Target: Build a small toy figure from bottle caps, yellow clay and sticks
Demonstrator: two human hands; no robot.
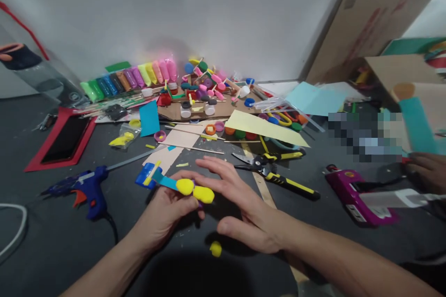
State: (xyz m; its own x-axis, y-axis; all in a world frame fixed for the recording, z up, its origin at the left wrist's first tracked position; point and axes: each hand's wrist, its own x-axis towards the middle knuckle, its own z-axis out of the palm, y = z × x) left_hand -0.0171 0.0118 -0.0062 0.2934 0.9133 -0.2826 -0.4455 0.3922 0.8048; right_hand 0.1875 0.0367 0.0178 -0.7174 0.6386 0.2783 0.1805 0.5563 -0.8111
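Mind loose clay ball (215, 248) by floor's (52, 241) near edge, steady teal strip (167, 182) in closed left hand (167, 211), press yellow lumps (195, 190) gently with flat, wide-open right hand (244, 204).

Dark grey surface (52, 241), crowded with craft things.
- Front left: blue glue gun (85, 190); white cable (17, 232) at edge.
- Left: red frame (64, 139) with black panel inside.
- Back: row of coloured clay sticks (128, 79); cardboard piece (174, 112) carrying bottle caps (209, 110).
- Middle: pale yellow paper sheet (265, 127); yellow-handled snips (275, 174) across wooden strip (263, 188).
- Right: purple glue gun (351, 192).
- Front: small yellow clay lump (215, 248), lying alone.
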